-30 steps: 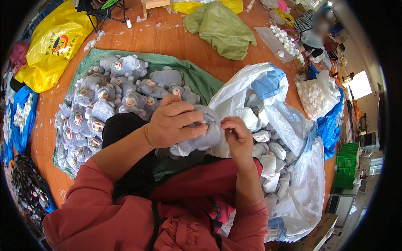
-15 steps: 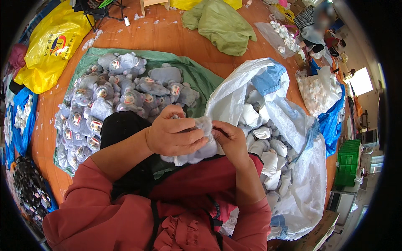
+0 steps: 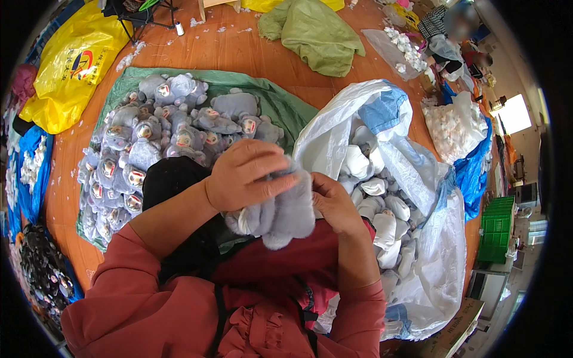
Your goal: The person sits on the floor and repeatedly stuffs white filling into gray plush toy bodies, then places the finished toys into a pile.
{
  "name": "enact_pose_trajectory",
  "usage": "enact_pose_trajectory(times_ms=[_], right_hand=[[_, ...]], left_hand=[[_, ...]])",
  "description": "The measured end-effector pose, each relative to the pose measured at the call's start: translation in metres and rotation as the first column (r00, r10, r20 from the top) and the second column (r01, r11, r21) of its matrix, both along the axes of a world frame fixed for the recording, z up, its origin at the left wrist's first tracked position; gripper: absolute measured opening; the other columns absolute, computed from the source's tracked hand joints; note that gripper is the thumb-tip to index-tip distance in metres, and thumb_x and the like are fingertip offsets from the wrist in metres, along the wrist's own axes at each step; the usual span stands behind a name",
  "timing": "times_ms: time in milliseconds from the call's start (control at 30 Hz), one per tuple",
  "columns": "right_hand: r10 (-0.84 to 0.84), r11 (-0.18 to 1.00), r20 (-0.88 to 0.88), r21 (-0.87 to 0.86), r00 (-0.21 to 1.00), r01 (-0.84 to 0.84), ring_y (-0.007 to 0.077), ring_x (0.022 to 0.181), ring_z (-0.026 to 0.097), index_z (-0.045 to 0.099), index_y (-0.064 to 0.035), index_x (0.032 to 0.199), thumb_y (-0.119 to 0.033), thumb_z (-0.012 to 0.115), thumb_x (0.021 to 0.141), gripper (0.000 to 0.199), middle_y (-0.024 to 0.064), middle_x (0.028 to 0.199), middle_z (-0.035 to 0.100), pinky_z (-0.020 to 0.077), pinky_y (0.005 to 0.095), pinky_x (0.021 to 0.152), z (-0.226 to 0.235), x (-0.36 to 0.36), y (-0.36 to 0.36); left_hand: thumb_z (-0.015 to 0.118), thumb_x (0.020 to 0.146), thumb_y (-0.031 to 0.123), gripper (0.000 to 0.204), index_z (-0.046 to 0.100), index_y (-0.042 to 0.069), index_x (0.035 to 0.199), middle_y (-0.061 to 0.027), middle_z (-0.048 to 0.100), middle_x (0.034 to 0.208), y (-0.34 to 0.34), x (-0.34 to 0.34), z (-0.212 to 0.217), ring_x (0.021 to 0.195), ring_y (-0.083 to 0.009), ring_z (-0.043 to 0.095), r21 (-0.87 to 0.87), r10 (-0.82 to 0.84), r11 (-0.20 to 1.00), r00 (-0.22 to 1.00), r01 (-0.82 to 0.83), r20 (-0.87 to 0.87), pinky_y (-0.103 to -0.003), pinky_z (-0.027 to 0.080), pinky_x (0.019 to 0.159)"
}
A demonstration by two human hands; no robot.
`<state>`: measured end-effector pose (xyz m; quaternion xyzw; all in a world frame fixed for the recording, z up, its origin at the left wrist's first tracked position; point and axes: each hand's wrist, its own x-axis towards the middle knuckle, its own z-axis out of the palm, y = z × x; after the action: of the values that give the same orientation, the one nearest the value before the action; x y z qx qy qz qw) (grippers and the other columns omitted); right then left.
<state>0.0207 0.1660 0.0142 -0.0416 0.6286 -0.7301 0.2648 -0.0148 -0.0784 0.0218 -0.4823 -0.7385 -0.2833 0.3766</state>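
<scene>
1. Two hands on one grey plush toy (image 3: pixel 280 212), held over the person's lap, above the red top.
2. Left hand (image 3: pixel 248 173) lies over the top of the toy, fingers curled and closed on it, fingertips pressing into the fur near the toy's upper right.
3. Right hand (image 3: pixel 334 203) grips the toy's right side from below; thumb and fingers closed on it, palm partly hidden behind the plush.
4. Toy hangs with stubby legs pointing down; a pale patch shows at its lower left. Face not visible.
5. Left of the hands: heap of finished grey plush toys (image 3: pixel 161 137) with coloured faces, piled on a green sheet (image 3: pixel 280 101) spread over the orange wood floor (image 3: pixel 239 53).
6. Right of the hands: big white woven sack (image 3: pixel 358 113), mouth open, touching the person's right side, filled with unstuffed grey-and-white plush skins (image 3: pixel 382 209).
7. Black cloth (image 3: pixel 173 179) sits between the lap and the heap, just beside the left forearm.
8. Far left: yellow plastic bag (image 3: pixel 71 65); blue bag (image 3: pixel 36 173) of white bits under it along the rim.
9. Top centre: crumpled olive-green cloth (image 3: pixel 316 36) on the floor, well apart from the hands.
10. Right rim: clear bag of white stuffing (image 3: pixel 456 125) on blue plastic, green crate (image 3: pixel 496 230) lower down.
11. Another person sits at top right, far off, detail blurred.
</scene>
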Motion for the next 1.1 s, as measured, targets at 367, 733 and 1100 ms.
enact_pose_trajectory(times_ms=[367,733,1100], right_hand=[[0.001,0.999,0.106,0.053,0.994,-0.006,0.0087,0.086,0.058,0.053,-0.0016,0.117,-0.009,0.063,0.095,0.024,0.002,0.1,0.062,0.0485,0.0243,0.073,0.008,-0.007,-0.003],[-0.216,0.938,0.044,-0.267,0.975,0.22,0.0026,0.056,0.039,0.053,-0.013,0.095,0.006,0.055,0.087,0.02,-0.0045,0.079,0.052,0.0277,0.02,0.048,0.017,-0.004,0.006],[-0.565,0.675,0.031,-0.557,0.825,0.483,0.006,0.05,0.036,0.056,-0.0103,0.086,0.001,0.056,0.085,0.012,-0.003,0.066,0.049,0.0299,0.0214,0.048,0.013,-0.012,0.024]], left_hand=[[0.064,0.081,0.008,0.054,0.055,0.008,0.134,-0.0183,0.061,0.123,0.001,-0.003,-0.009,0.099,-0.0361,0.066,0.019,-0.047,0.999,0.927,0.043,0.371,-0.04,0.056,0.08],[0.065,0.078,0.015,0.054,0.063,0.017,0.132,-0.0162,0.057,0.131,-0.002,-0.006,-0.002,0.101,-0.0339,0.067,-0.041,-0.048,0.997,0.92,0.069,0.389,-0.039,0.057,0.082],[0.07,0.083,0.0,0.043,0.067,0.006,0.125,-0.0133,0.066,0.124,0.002,-0.009,-0.01,0.109,-0.0235,0.066,0.317,-0.362,0.932,0.425,0.174,0.83,-0.033,0.052,0.095]])
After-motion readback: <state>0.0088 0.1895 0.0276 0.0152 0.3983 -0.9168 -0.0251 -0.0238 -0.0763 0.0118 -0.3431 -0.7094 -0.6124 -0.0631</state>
